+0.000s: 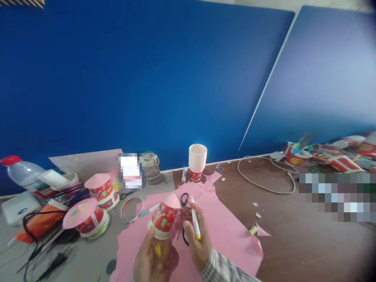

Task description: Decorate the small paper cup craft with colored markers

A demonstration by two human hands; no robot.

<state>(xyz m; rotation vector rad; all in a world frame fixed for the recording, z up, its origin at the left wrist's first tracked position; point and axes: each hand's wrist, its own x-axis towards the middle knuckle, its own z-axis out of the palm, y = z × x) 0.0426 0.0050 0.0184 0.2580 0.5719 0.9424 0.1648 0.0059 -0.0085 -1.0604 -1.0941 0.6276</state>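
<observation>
My left hand [147,258] is closed around the lower part of a red patterned paper cup [163,217], which stands upside down with pink paper on its top. A small yellow piece [158,250], perhaps a marker cap, shows at the fingers of that hand. To the right, my right hand [198,235] grips a white marker [194,219] whose lower end is yellow. Black-handled scissors [184,199] lie between the hands, partly hidden by the right one. Beneath everything spreads a large pink paper sheet [229,239] with ragged edges.
Two pink-topped cups [88,219] stand at left near a clear bottle [26,172] and cables. A cup stack [197,160] and a glue stick [184,174] stand behind the sheet. Rolled tape [131,210] lies left; a white cable [264,187] and paper scraps lie right.
</observation>
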